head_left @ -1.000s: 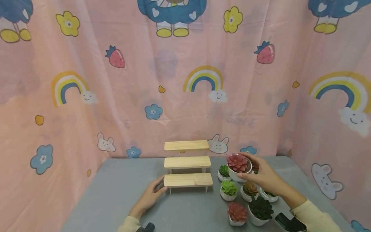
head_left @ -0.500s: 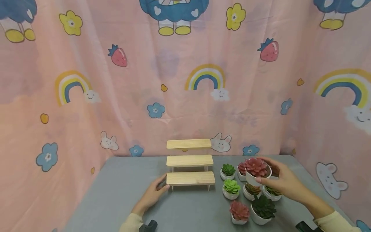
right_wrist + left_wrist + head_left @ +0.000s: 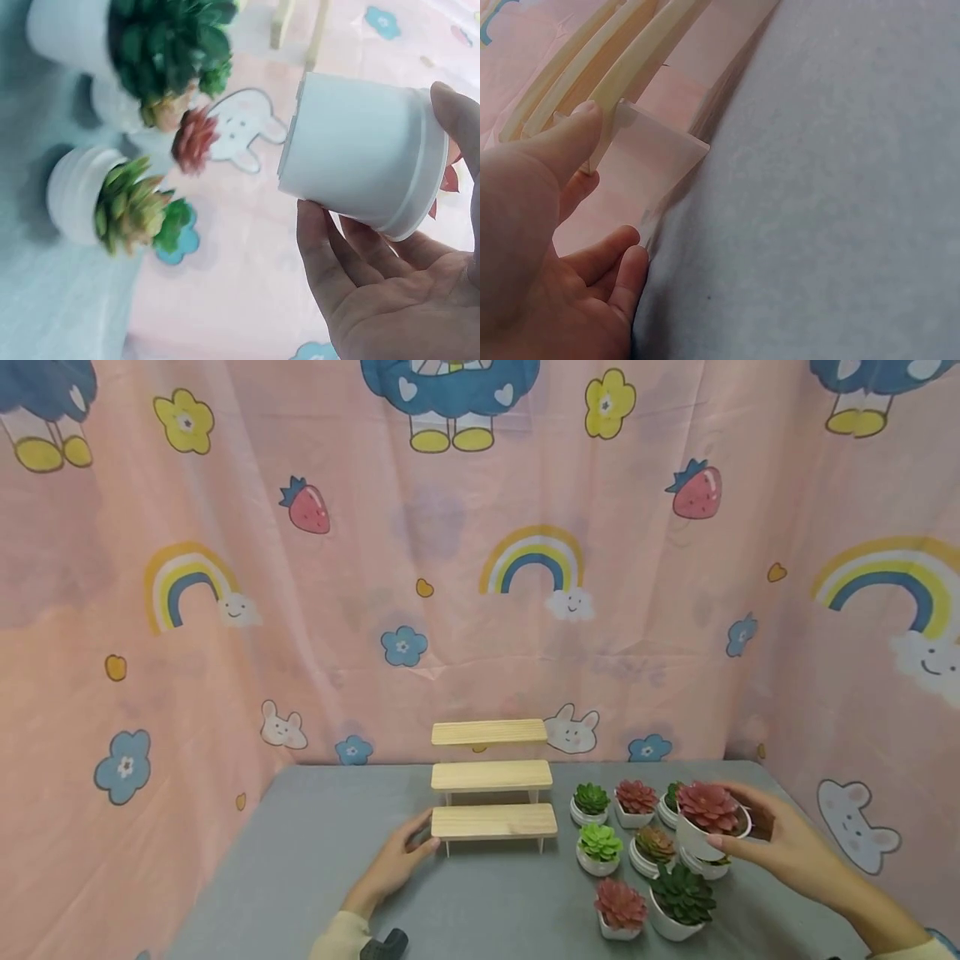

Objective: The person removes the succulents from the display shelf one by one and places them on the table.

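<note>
My right hand [image 3: 795, 843] grips a white pot [image 3: 360, 154] holding a red succulent [image 3: 707, 807], lifted above the other pots at the right. In the right wrist view, the thumb lies at the rim and the fingers lie along the pot's side; the plant is mostly hidden behind it. A three-tier wooden display stand [image 3: 493, 821] with pale boards and translucent supports stands at the back middle. My left hand [image 3: 390, 862] pinches the left end of its lowest board [image 3: 641, 64], thumb in front and a finger behind.
Several white-potted succulents stand on the grey table [image 3: 315, 843] right of the stand: a dark green one [image 3: 681, 897], a red one [image 3: 620, 908], a bright green one [image 3: 598, 847] and others behind. A pink printed curtain [image 3: 480, 677] hangs behind the table.
My right hand has carried the red succulent to the right and slightly down, uncovering pots behind it. My left hand keeps its place at the stand. The head view has shifted slightly.
</note>
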The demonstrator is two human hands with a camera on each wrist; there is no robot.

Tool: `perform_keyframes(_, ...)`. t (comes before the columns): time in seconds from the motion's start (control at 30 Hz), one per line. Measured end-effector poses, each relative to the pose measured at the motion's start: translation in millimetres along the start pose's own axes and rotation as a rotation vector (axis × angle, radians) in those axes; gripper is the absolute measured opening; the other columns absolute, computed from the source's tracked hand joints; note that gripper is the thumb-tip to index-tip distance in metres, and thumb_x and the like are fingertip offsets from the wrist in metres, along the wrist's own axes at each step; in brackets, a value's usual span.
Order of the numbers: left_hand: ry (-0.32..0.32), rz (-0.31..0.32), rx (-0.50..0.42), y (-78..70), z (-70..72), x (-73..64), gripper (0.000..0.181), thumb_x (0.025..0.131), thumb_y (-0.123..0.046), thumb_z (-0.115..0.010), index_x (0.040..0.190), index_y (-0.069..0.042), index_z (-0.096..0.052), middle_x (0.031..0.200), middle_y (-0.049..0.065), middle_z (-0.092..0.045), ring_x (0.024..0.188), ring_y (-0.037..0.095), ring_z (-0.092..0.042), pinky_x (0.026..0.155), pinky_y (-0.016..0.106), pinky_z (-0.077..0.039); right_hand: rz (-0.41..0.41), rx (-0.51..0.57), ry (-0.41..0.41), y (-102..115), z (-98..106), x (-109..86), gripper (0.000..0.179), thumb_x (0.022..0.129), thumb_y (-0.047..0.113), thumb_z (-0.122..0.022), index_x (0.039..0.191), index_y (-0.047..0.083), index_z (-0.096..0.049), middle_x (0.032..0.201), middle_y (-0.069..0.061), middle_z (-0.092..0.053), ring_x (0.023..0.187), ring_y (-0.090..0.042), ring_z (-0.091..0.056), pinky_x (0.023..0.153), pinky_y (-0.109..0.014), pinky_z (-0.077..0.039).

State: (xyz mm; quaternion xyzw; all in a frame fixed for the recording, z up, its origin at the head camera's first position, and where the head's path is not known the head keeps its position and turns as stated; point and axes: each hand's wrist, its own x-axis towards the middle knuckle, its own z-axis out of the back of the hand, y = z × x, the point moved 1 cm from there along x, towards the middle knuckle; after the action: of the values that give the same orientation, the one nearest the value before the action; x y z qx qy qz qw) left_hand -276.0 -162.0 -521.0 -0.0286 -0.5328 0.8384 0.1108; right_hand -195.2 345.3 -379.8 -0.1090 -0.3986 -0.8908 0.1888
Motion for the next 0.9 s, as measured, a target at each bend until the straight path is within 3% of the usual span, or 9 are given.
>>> perform_keyframes(0.33,0.008,0.014,-0.005,0.5,-0.1,-0.5,0.066,0.098,-0.039,-0.064,0.155,-0.012,-0.042,0.16,0.018,-0.041,0.149,0.047,-0.033,0.117,0.066,-0.033,-0.092,0.01,0.045,-30,5,-20.4,0.057,0.095,0.006,-0.068,0.143,-0.01,-0.042,0.12,0.044,-0.044,0.102,0.016,-0.057,0.07,-0.02,-0.057)
perform_keyframes(0.47,0.008,0.02,-0.013,1.1,-0.3,-1.3,0.066,0.098,-0.038,-0.064,0.155,-0.012,-0.042,0.16,0.018,-0.041,0.149,0.046,-0.033,0.117,0.066,-0.033,-0.128,-0.029,0.077,-39,8,-28.0,0.058,0.095,0.009,-0.069,0.143,-0.011,-0.042,0.124,0.037,-0.049,0.103,0.019,-0.053,0.072,-0.017,-0.055)
perform_keyframes(0.57,0.008,0.013,-0.011,1.0,-0.2,-0.7,0.066,0.099,-0.039,-0.064,0.155,-0.012,-0.042,0.16,0.018,-0.04,0.15,0.046,-0.033,0.118,0.066,-0.033,-0.179,-0.031,0.103,-44,8,-33.4,0.063,0.095,0.011,-0.069,0.144,-0.013,-0.039,0.127,0.025,-0.056,0.097,0.017,-0.056,0.069,-0.02,-0.056)
perform_keyframes(0.6,0.007,0.009,-0.014,0.6,0.1,-0.5,0.066,0.099,-0.038,-0.064,0.155,-0.011,-0.041,0.16,0.018,-0.04,0.15,0.046,-0.033,0.118,0.066,-0.032,-0.196,-0.031,0.115,-46,7,-35.0,0.064,0.096,0.012,-0.069,0.145,-0.014,-0.037,0.131,0.013,-0.059,0.096,0.016,-0.056,0.068,-0.021,-0.056)
perform_keyframes(0.63,0.005,0.006,-0.013,0.2,0.4,-0.2,0.066,0.099,-0.039,-0.064,0.155,-0.011,-0.042,0.16,0.018,-0.04,0.15,0.046,-0.033,0.118,0.066,-0.032,-0.204,-0.023,0.117,-48,7,-36.7,0.065,0.096,0.012,-0.069,0.145,-0.015,-0.036,0.127,0.018,-0.059,0.094,0.014,-0.058,0.067,-0.022,-0.057)
perform_keyframes(0.7,0.005,-0.001,-0.008,-0.7,1.3,0.1,0.067,0.099,-0.039,-0.063,0.155,-0.011,-0.041,0.161,0.019,-0.04,0.149,0.047,-0.033,0.118,0.066,-0.032,-0.243,-0.01,0.143,-52,6,-39.3,0.067,0.097,0.013,-0.067,0.145,-0.018,-0.032,0.133,-0.01,-0.061,0.092,0.012,-0.059,0.066,-0.025,-0.058)
perform_keyframes(0.73,0.004,-0.002,-0.006,-1.3,1.7,0.0,0.067,0.099,-0.04,-0.063,0.155,-0.011,-0.041,0.161,0.019,-0.04,0.149,0.047,-0.033,0.118,0.066,-0.032,-0.251,-0.001,0.152,-54,6,-40.3,0.067,0.098,0.013,-0.067,0.145,-0.019,-0.031,0.133,-0.01,-0.061,0.092,0.01,-0.061,0.066,-0.026,-0.058)
perform_keyframes(0.8,0.004,-0.02,-0.002,-1.5,2.0,-0.2,0.067,0.099,-0.038,-0.063,0.155,-0.008,-0.041,0.16,0.021,-0.04,0.148,0.049,-0.034,0.117,0.067,-0.033,-0.303,0.01,0.188,-59,7,-41.3,0.07,0.1,0.017,-0.065,0.147,-0.019,-0.028,0.137,-0.037,-0.05,0.097,0.005,-0.064,0.069,-0.028,-0.06)
perform_keyframes(0.9,0.01,-0.022,0.009,-0.6,0.6,-0.3,0.067,0.099,-0.039,-0.063,0.155,-0.009,-0.041,0.16,0.02,-0.04,0.147,0.048,-0.035,0.116,0.067,-0.034,-0.385,0.022,0.238,-67,7,-43.1,0.075,0.102,0.024,-0.062,0.149,-0.019,-0.023,0.144,-0.046,-0.038,0.105,-0.013,-0.069,0.075,-0.031,-0.062)
